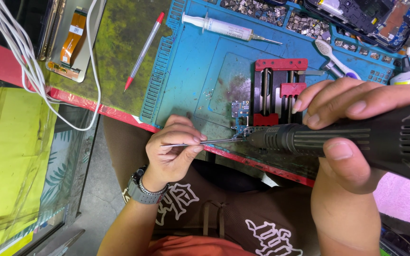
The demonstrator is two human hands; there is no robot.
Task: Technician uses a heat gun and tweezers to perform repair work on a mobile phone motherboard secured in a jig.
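Note:
My left hand (173,150) pinches slim metal tweezers (200,141), whose tips reach a small blue circuit board (239,112) clamped in a red and black holder (280,90). My right hand (345,137) grips a thick black hot-air handle (357,140), its nozzle pointing left at the lower end of the board, close to the tweezer tips. The board lies on a blue work mat (200,61) near the table's front edge.
A syringe (224,26), a red pen (144,49), a white toothbrush (334,58) and trays of small parts lie on the mat. An opened phone (371,16) sits top right. White cables (29,66) and a screen with an orange flex (69,38) are at left.

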